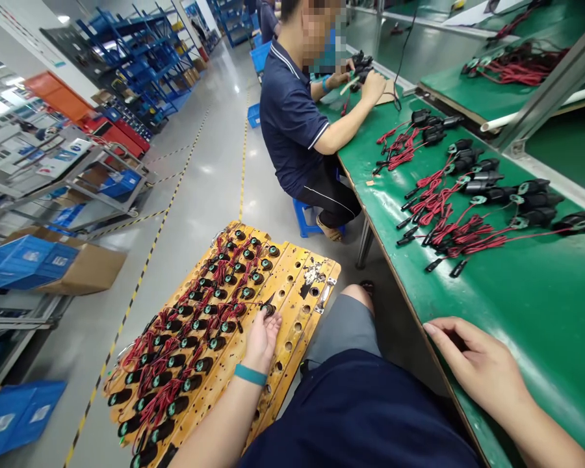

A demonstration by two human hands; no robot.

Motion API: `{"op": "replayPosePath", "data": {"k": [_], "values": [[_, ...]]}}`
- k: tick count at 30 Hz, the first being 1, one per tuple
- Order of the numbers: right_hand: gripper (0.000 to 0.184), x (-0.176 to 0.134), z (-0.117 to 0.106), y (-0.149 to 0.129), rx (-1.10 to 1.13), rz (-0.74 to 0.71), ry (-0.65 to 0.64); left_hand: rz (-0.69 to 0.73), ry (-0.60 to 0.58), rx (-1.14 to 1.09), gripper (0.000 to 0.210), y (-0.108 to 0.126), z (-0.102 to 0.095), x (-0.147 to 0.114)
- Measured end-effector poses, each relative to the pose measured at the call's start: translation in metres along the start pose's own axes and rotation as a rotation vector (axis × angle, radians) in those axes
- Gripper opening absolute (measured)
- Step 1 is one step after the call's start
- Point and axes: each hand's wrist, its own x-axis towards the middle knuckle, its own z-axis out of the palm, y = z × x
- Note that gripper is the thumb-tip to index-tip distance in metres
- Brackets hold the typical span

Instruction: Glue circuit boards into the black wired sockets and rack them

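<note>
My left hand (263, 335), with a teal band on its wrist, reaches over a yellow board (285, 309) at my left. Its fingers are closed on a black round part (268, 310) near the board's holes. Rows of similar black parts with green tops (217, 342) and bundled red wires fill the left side of the board. My right hand (482, 367) rests at the edge of the green table (531, 286), its thumb and fingers apart and holding nothing.
Black parts with red wire bundles (468, 227) lie on the table ahead. A co-worker (297, 123) sits at its far side on a blue stool (305, 218), handling black parts. Blue bins (29, 260) and racks stand to the left, beyond a striped floor line (143, 273).
</note>
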Motion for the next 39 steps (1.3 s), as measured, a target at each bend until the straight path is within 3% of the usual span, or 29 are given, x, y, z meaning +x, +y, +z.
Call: {"op": "replayPosePath", "data": {"k": [4,10,20,24,29,31,34,39], "values": [[0.026,-0.001,0.0,0.001,-0.016,-0.018,-0.005,-0.046,0.006,0.051,0.019,0.001,0.006,0.017],[0.027,0.0,-0.001,-0.001,-0.025,-0.025,-0.012,-0.07,-0.027,0.126,0.018,0.002,0.004,0.02],[0.03,0.001,-0.005,-0.006,-0.044,-0.008,-0.017,-0.077,-0.098,0.388,0.031,0.014,-0.019,0.017],[0.032,0.001,-0.005,-0.005,-0.048,0.001,-0.027,0.123,-0.083,0.586,0.036,0.021,-0.038,0.015],[0.033,-0.001,-0.005,-0.004,-0.05,-0.002,-0.02,0.632,0.108,0.851,0.034,0.044,-0.074,0.013],[0.033,0.0,-0.005,-0.004,-0.058,-0.009,-0.015,0.775,0.15,0.961,0.034,0.048,-0.083,0.016],[0.034,0.002,-0.004,-0.006,-0.071,-0.002,-0.011,0.891,0.155,1.12,0.031,0.044,-0.089,0.024],[0.034,0.003,-0.004,-0.007,-0.076,0.006,-0.01,0.967,0.19,1.308,0.033,0.033,-0.088,0.037]]}}
